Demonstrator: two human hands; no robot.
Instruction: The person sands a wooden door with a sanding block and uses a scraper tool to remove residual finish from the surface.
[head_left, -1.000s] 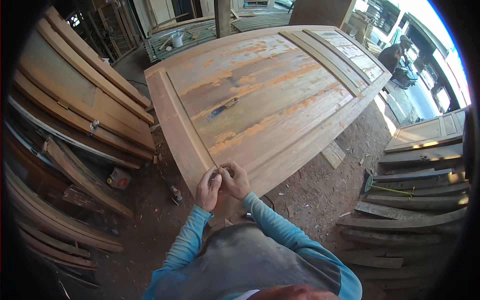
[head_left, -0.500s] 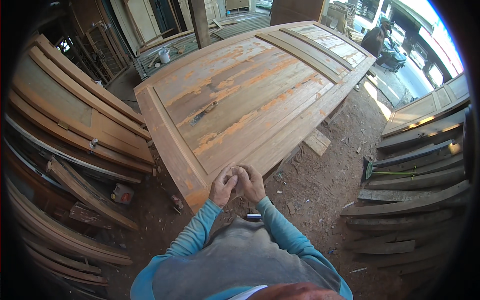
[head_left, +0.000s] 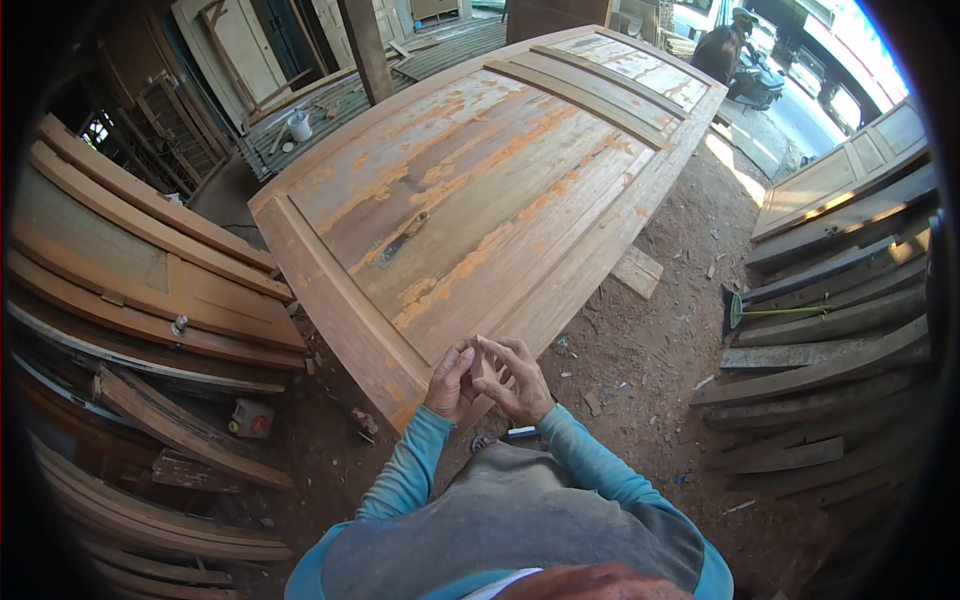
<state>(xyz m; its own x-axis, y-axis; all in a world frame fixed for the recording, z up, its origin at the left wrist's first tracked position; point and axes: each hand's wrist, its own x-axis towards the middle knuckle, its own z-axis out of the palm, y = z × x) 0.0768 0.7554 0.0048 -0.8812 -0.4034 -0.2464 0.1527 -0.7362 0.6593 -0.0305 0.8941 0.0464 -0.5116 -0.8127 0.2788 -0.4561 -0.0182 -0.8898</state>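
Over the near end of a large wooden door panel (head_left: 450,270), my two hands meet around a small tan sheet that looks like sandpaper (head_left: 483,364). My left hand (head_left: 451,385) pinches its left side between thumb and fingers. Curled around the other side is my right hand (head_left: 520,385), its thumb and fingertips on the sheet and the other fingers bent and a little apart. Orange filler patches streak the door's surface. Farther up lies a scraper (head_left: 402,240) with a dark flat blade, touched by neither hand.
Doors and frames (head_left: 130,290) are stacked along the left. Boards (head_left: 820,360) lie in a row on the right, near a green-handled tool (head_left: 785,311). A white bucket (head_left: 299,126) stands beyond the panel. A person (head_left: 722,50) is by a motorbike (head_left: 757,85) at the far right.
My hands have drawn slightly apart, and the right hand's fingers have opened out around the tan sheet, showing more of it. The whole view has shifted a little.
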